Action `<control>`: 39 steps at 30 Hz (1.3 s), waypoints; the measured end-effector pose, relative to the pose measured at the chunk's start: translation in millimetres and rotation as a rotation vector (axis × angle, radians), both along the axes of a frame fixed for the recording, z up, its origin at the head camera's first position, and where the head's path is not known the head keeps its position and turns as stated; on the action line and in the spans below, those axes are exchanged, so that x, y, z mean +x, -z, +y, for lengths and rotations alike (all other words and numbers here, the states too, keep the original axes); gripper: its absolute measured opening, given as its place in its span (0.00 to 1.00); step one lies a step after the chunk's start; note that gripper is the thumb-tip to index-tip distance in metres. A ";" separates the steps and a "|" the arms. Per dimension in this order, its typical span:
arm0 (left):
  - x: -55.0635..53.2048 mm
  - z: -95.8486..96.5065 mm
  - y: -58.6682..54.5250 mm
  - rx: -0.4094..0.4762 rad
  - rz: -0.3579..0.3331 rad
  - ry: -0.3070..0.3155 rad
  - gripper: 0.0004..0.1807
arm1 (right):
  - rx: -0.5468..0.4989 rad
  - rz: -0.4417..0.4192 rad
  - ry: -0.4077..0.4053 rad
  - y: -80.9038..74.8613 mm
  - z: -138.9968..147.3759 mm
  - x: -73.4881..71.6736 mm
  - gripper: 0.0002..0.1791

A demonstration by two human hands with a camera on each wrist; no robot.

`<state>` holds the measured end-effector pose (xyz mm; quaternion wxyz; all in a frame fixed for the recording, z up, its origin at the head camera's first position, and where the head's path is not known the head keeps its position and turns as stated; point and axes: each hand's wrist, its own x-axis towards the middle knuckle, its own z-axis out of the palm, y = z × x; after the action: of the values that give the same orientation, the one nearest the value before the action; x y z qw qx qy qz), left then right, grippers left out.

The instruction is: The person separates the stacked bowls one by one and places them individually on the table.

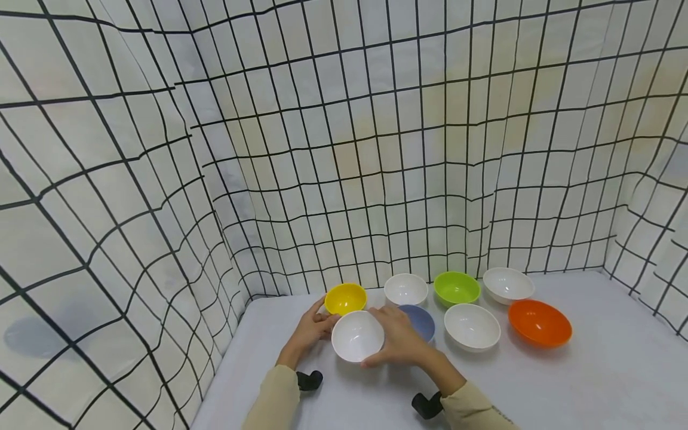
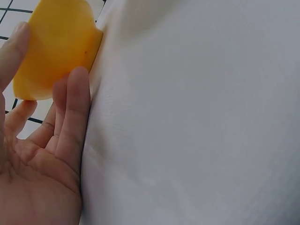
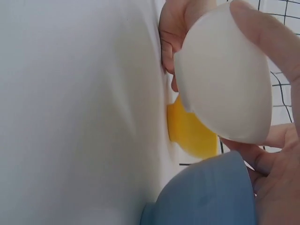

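Observation:
My right hand (image 1: 398, 337) holds a white bowl (image 1: 357, 337) by its side, thumb near and fingers on the far side. In the right wrist view this white bowl (image 3: 225, 77) is raised off the table and tilted. My left hand (image 1: 310, 332) grips the yellow bowl (image 1: 346, 299) at its near left side, fingers round the outer wall. The yellow bowl (image 2: 58, 44) stands on its foot in the left wrist view. Just right of the held white bowl is a blue bowl (image 1: 421, 323), partly hidden behind my right hand.
Farther right stand a white bowl (image 1: 405, 289), a green bowl (image 1: 457, 289), another white bowl (image 1: 472, 327), a third white bowl (image 1: 507, 285) and an orange bowl (image 1: 540, 323). White cloth covers the table (image 1: 602, 382). Grid-patterned curtains (image 1: 344, 149) enclose its back and sides.

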<state>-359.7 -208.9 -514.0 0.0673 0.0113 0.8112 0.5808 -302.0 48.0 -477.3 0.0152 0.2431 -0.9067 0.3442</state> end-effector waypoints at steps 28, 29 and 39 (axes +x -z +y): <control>-7.7 8.0 0.1 0.031 -0.042 -0.004 0.38 | 0.269 0.083 0.097 4.9 -15.8 0.4 0.62; -7.5 8.5 -0.2 0.029 -0.041 -0.004 0.38 | 0.270 0.084 0.100 5.4 -16.0 0.2 0.61; -8.2 11.0 -0.7 0.010 -0.037 -0.010 0.36 | 0.262 0.103 0.118 6.8 -16.1 1.4 0.60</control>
<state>-367.9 -197.8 -513.3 0.0794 -0.0030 0.8071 0.5851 -300.5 32.0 -484.1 0.0501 0.2066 -0.9547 0.2084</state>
